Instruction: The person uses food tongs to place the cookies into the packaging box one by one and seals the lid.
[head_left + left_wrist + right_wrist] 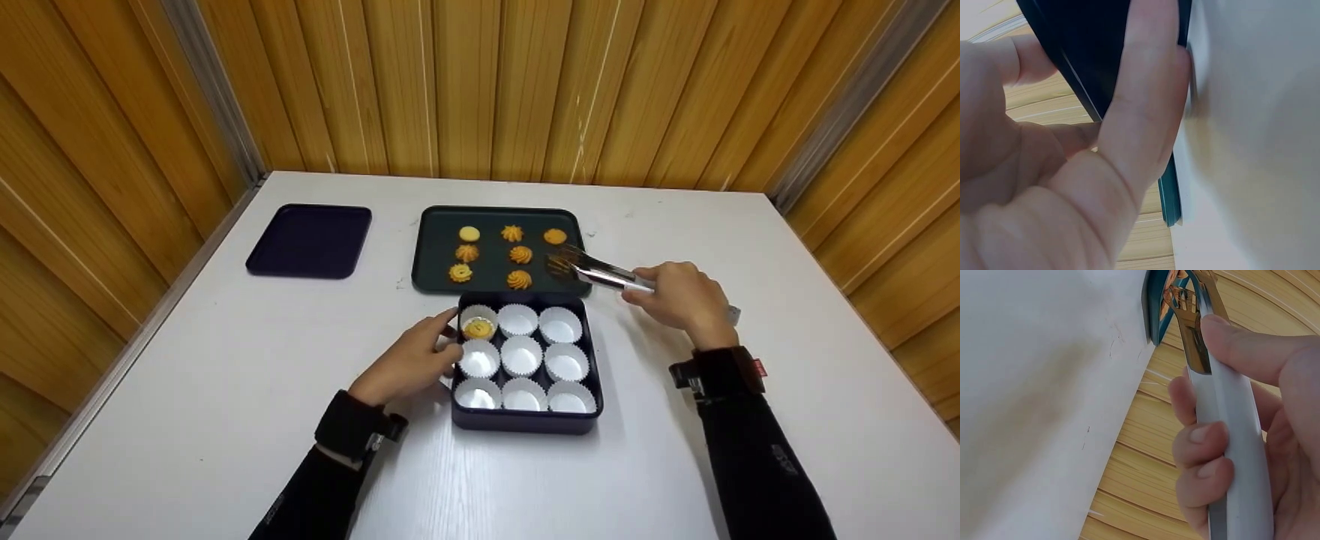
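In the head view my left hand [411,358] rests against the left side of a dark box [525,422], its fingers touching the wall. The left wrist view shows one finger lying straight along the box wall. Several white paper cups [521,356] line the box in rows; the far-left one holds a yellow cookie [478,328]. My right hand [684,298] grips metal tongs [611,276] with fork-like ends. The tong ends are over the right part of a dark green baking tray [420,259]. Whether they hold a cookie is unclear.
Several cookies lie on the green tray, among them a plain round one [469,234] and a swirled one [519,280]. A dark purple tray [307,240] lies at the back left of the white table [225,375]. Wood-patterned walls [465,90] stand behind and beside it.
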`<state>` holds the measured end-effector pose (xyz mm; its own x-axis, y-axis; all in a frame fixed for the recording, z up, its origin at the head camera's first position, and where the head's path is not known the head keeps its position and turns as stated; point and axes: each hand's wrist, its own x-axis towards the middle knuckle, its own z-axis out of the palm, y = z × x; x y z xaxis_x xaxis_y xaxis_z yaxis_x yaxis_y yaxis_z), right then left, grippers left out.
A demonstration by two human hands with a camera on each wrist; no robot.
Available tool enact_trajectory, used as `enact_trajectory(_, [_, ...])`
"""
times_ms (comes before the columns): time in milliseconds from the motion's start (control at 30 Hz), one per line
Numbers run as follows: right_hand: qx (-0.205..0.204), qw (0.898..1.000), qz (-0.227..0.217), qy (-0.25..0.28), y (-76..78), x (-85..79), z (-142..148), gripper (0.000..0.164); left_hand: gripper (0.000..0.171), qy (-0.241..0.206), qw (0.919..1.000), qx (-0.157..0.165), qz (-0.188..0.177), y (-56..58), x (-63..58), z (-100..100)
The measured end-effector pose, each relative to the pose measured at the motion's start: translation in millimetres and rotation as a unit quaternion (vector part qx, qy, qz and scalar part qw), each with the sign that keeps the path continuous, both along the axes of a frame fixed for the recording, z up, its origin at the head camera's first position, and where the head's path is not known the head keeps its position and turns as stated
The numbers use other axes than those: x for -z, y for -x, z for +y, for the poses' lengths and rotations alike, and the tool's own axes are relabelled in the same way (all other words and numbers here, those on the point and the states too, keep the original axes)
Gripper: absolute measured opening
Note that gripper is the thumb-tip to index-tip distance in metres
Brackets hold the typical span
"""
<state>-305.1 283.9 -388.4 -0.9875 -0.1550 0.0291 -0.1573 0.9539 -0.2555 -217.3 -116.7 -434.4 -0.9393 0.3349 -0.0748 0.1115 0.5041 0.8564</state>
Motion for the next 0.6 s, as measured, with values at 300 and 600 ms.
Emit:
enact_trajectory(300, [-0.002, 1.0, 0.001, -0.001, -0.2, -3.2, 2, 0.059, 0.075, 0.007, 1.0, -0.002, 0.004, 1.0, 1.1, 0])
enact_trajectory(600, [-0.019, 1.0, -0.001, 0.021, -12.2, -29.8, 7, 0.064, 0.074, 0.013, 0.9998, -0.007, 0.009, 1.1, 0.6, 1])
